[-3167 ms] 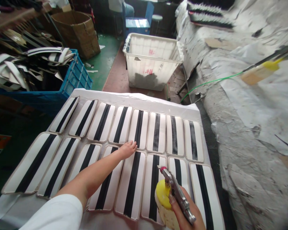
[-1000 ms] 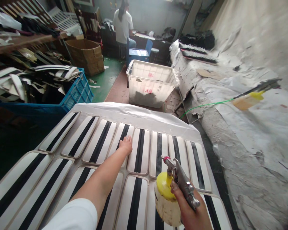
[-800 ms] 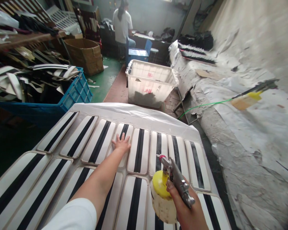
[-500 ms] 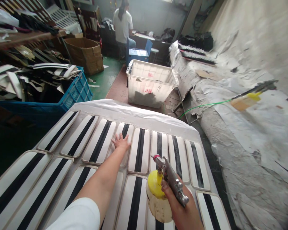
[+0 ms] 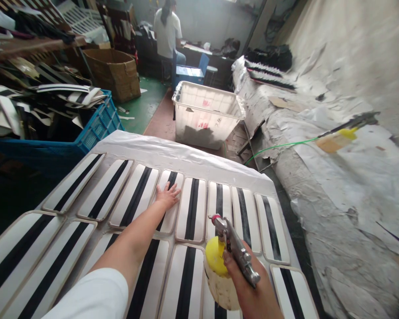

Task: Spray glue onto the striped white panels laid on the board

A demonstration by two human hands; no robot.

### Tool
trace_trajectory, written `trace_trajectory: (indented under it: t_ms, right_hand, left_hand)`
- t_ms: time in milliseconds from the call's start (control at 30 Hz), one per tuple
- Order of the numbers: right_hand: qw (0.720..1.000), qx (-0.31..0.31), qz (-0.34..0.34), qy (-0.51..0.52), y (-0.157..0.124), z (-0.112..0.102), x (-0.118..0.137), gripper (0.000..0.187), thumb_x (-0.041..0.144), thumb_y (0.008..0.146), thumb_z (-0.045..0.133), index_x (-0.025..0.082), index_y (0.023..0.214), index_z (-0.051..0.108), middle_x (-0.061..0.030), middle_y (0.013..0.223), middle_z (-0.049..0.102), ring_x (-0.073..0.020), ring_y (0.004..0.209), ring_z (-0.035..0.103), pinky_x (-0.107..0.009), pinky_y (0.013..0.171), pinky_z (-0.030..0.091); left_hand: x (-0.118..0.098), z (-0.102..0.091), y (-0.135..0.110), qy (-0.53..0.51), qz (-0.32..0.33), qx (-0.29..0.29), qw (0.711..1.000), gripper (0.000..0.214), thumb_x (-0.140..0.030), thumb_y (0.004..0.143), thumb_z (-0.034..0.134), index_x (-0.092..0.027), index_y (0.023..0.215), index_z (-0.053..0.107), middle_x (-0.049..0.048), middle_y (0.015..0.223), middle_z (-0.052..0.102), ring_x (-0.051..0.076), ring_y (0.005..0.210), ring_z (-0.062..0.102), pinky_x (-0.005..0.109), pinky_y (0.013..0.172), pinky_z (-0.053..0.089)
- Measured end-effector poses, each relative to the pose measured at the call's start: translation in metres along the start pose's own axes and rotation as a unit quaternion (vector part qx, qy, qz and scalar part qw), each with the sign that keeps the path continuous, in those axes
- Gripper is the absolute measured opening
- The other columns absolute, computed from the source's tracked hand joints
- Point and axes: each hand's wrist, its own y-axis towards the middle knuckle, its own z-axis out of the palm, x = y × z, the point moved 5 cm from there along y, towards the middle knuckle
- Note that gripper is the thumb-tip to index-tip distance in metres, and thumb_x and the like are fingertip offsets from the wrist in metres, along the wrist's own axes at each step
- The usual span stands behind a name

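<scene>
The right hand [image 5: 257, 285] is wrapped around the gun [image 5: 236, 251], thumb along its left side; where the other fingers sit on the trigger is hidden. The gun's nozzle [image 5: 214, 217] points forward and leftward from that grip, and its cup [image 5: 221, 290], cream with a yellow lid, hangs just left of the thumb, above the panels. Forward and left of the gun, the left hand [image 5: 167, 196] has its fingers spread apart, grasping nothing, and lies palm down over a panel [image 5: 169, 221] with a black strip down its middle; how firmly it presses cannot be told. Three like panels lie left of this hand in the same row and four to its right, with a nearer row under the forearm and gun. All lie flat on the table [image 5: 182, 153]. Beyond the left hand stands a white bin [image 5: 199, 119]; farther left is a blue crate [image 5: 101, 122]. Well right of both hands, a second gun [image 5: 346, 128] rests on a covered bench [image 5: 335, 199].
</scene>
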Motion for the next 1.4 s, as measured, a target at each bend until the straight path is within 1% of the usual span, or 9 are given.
trace_trajectory:
  t_ms: [167, 267, 467, 633, 733, 833, 967, 1100, 1400]
  right_hand:
    - [1.0, -0.012, 0.001, -0.02, 0.002, -0.002, -0.001, 0.039, 0.049, 0.089, 0.055, 0.021, 0.115, 0.06, -0.0039, 0.096, 0.068, -0.0201, 0.09, 0.064, -0.024, 0.076, 0.051]
    - [1.0, -0.014, -0.003, -0.015, 0.0, -0.004, -0.001, 0.04, 0.05, 0.089, 0.056, 0.02, 0.116, 0.06, -0.0044, 0.101, 0.068, -0.0196, 0.09, 0.064, -0.024, 0.076, 0.051]
    - [0.998, -0.053, 0.002, -0.038, -0.001, -0.014, -0.005, 0.036, 0.048, 0.089, 0.054, 0.021, 0.111, 0.061, -0.0025, 0.09, 0.068, -0.0197, 0.088, 0.063, -0.022, 0.072, 0.05]
    - [0.997, -0.065, -0.01, -0.042, -0.001, -0.017, -0.006, 0.034, 0.047, 0.088, 0.055, 0.02, 0.108, 0.062, -0.0021, 0.084, 0.067, -0.0182, 0.078, 0.063, -0.022, 0.069, 0.05]
    - [0.998, -0.047, -0.001, -0.034, 0.0, -0.012, -0.004, 0.035, 0.048, 0.089, 0.054, 0.02, 0.109, 0.062, -0.002, 0.084, 0.067, -0.0168, 0.074, 0.062, -0.023, 0.068, 0.051]
    - [1.0, -0.024, 0.002, -0.014, 0.0, -0.004, 0.0, 0.036, 0.048, 0.089, 0.055, 0.021, 0.111, 0.062, -0.0031, 0.091, 0.068, -0.018, 0.081, 0.063, -0.024, 0.074, 0.051]
    - [1.0, -0.008, 0.0, 0.015, -0.001, 0.005, 0.004, 0.036, 0.048, 0.087, 0.057, 0.021, 0.111, 0.063, -0.0043, 0.095, 0.069, -0.0208, 0.087, 0.065, -0.027, 0.079, 0.052]
    - [1.0, 0.006, 0.001, 0.02, -0.003, 0.01, 0.005, 0.035, 0.048, 0.087, 0.058, 0.023, 0.112, 0.062, -0.0032, 0.098, 0.069, -0.0195, 0.087, 0.065, -0.025, 0.08, 0.052]
    - [1.0, 0.017, 0.014, 0.018, -0.017, 0.012, 0.009, 0.038, 0.047, 0.087, 0.059, 0.021, 0.114, 0.063, -0.0051, 0.099, 0.071, -0.0202, 0.088, 0.066, -0.023, 0.078, 0.053]
  left_hand:
    - [0.002, 0.005, -0.001, -0.051, -0.08, 0.017, 0.995, 0.059, -0.05, 0.09, 0.036, -0.045, 0.147, 0.023, -0.004, 0.161, 0.006, 0.04, 0.145, 0.005, 0.074, 0.099, 0.022]
    - [-0.001, 0.005, -0.003, -0.066, -0.095, 0.016, 0.993, 0.059, -0.05, 0.09, 0.034, -0.043, 0.147, 0.024, -0.0026, 0.161, 0.006, 0.041, 0.144, 0.004, 0.073, 0.098, 0.022]
    - [-0.003, 0.001, -0.004, -0.056, -0.096, 0.039, 0.993, 0.059, -0.052, 0.09, 0.033, -0.045, 0.148, 0.02, -0.0045, 0.161, 0.003, 0.04, 0.145, 0.003, 0.074, 0.098, 0.024]
    - [0.001, -0.003, -0.007, -0.037, -0.086, 0.062, 0.994, 0.062, -0.052, 0.09, 0.031, -0.04, 0.149, 0.018, -0.0044, 0.161, -0.002, 0.038, 0.145, 0.003, 0.072, 0.099, 0.027]
    - [0.006, -0.006, -0.009, -0.015, -0.058, 0.08, 0.995, 0.067, -0.053, 0.088, 0.039, -0.039, 0.15, 0.017, -0.0038, 0.161, -0.002, 0.037, 0.146, 0.005, 0.069, 0.1, 0.03]
    - [0.01, -0.01, -0.011, -0.001, -0.034, 0.089, 0.995, 0.073, -0.054, 0.085, 0.047, -0.038, 0.15, 0.018, -0.0034, 0.161, 0.001, 0.035, 0.146, 0.008, 0.066, 0.101, 0.032]
    - [0.011, -0.014, -0.012, -0.002, -0.041, 0.093, 0.995, 0.074, -0.054, 0.084, 0.051, -0.04, 0.149, 0.019, -0.0022, 0.161, 0.004, 0.036, 0.145, 0.009, 0.065, 0.1, 0.034]
    - [0.011, -0.011, -0.01, -0.006, -0.048, 0.09, 0.995, 0.075, -0.055, 0.083, 0.052, -0.042, 0.149, 0.018, -0.0034, 0.161, 0.003, 0.036, 0.146, 0.008, 0.065, 0.101, 0.033]
    - [0.019, -0.005, -0.007, -0.022, -0.045, 0.086, 0.995, 0.075, -0.055, 0.083, 0.053, -0.042, 0.149, 0.019, -0.0036, 0.161, 0.002, 0.037, 0.146, 0.006, 0.067, 0.102, 0.031]
